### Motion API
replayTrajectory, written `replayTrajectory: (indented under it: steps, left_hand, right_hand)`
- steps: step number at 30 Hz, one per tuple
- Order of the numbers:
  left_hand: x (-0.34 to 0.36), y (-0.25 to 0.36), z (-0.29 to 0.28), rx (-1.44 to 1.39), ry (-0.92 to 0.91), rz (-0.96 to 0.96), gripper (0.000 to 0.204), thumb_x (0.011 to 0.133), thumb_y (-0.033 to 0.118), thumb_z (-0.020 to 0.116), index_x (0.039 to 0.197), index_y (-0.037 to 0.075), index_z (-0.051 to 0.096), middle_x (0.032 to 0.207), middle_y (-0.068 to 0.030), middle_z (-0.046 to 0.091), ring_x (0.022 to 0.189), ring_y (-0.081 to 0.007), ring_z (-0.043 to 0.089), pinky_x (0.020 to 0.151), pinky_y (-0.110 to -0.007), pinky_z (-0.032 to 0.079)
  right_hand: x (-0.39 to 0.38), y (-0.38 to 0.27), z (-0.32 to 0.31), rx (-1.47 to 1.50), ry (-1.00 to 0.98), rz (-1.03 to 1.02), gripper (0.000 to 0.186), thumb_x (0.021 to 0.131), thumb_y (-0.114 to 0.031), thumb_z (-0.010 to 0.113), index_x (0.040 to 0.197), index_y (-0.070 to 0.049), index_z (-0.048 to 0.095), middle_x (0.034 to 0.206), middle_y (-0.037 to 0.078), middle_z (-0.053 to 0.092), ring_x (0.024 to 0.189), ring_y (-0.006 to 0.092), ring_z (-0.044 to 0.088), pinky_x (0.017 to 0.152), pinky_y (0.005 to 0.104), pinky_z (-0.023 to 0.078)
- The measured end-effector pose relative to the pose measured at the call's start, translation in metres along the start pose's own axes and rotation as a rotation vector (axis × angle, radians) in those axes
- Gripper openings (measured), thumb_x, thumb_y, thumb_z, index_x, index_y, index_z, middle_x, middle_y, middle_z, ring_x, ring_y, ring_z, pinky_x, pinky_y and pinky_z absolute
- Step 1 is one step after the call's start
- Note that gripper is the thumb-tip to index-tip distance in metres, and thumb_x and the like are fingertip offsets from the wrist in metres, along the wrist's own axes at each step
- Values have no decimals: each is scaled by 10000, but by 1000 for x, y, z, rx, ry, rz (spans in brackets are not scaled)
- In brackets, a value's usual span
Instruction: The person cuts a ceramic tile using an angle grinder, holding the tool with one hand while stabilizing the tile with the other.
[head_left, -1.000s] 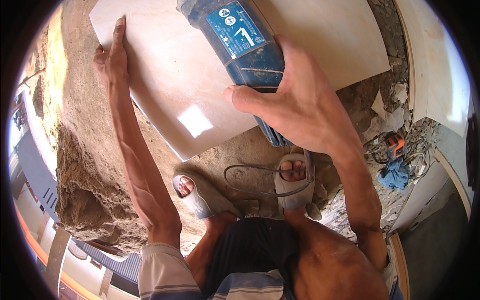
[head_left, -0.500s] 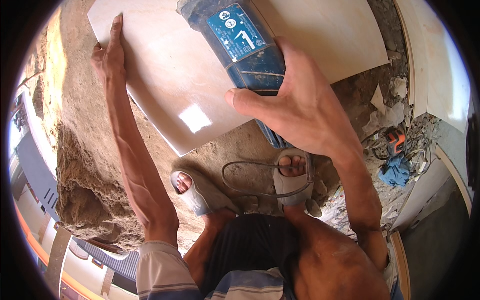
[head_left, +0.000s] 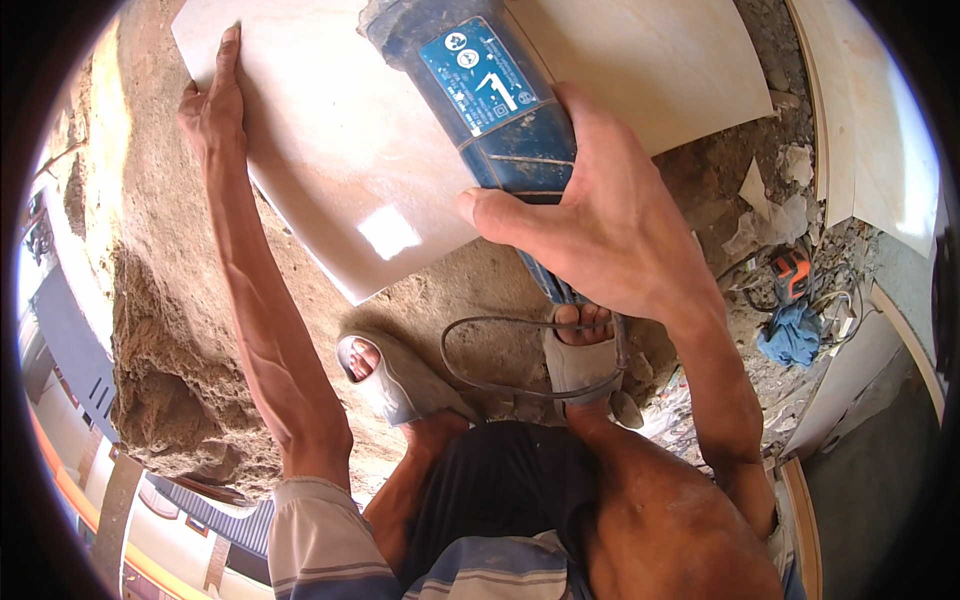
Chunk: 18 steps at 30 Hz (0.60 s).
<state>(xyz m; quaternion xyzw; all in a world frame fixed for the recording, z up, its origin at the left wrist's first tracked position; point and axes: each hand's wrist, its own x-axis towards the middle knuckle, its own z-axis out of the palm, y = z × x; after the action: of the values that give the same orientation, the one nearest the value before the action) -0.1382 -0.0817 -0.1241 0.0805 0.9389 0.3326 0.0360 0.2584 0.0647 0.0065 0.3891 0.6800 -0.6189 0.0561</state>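
Note:
My right hand (head_left: pixel 610 215) grips the body of a blue power tool (head_left: pixel 495 110), probably an angle grinder, held over a large glossy beige tile (head_left: pixel 340 170) that lies on sandy ground. The tool's front end is cut off by the top edge. Its grey cord (head_left: pixel 500 385) loops down past my feet. My left hand (head_left: pixel 215 110) lies flat on the tile's left edge, fingers stretched out and pressing on it. My feet in grey sandals (head_left: pixel 400 380) stand just below the tile's near corner.
A mound of sand and rubble (head_left: pixel 160 380) rises at the left. Tile scraps (head_left: pixel 760 200), an orange tool (head_left: pixel 795 275) and a blue cloth (head_left: pixel 795 335) lie at the right. A pale tiled ledge (head_left: pixel 870 130) runs along the right side.
The view has shifted slightly; both hands keep their hold on tile and tool. The cord loop near my feet has moved a little.

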Motion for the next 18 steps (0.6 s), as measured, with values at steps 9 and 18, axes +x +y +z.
replayTrajectory:
  steps: [9, 18]
  left_hand:
    - [3, -2, -3, -7, -9, 14, 991, 811, 746, 894, 1289, -105, 718, 1292, -256, 785, 1250, -390, 729, 1186, -555, 520]
    - [0, -3, -1, -41, -18, 18, 1000, 799, 765, 893, 1273, -98, 716, 1265, -249, 786, 1242, -381, 724, 1184, -554, 521]
  right_hand:
    - [-9, 1, 0, 61, -22, 33, 643, 836, -364, 911, 1265, 48, 667, 959, 133, 741, 802, 225, 716, 785, 404, 595]
    - [-16, 5, 1, 10, 9, 25, 658, 829, -379, 920, 1274, 35, 670, 976, 141, 740, 854, 241, 713, 835, 417, 582]
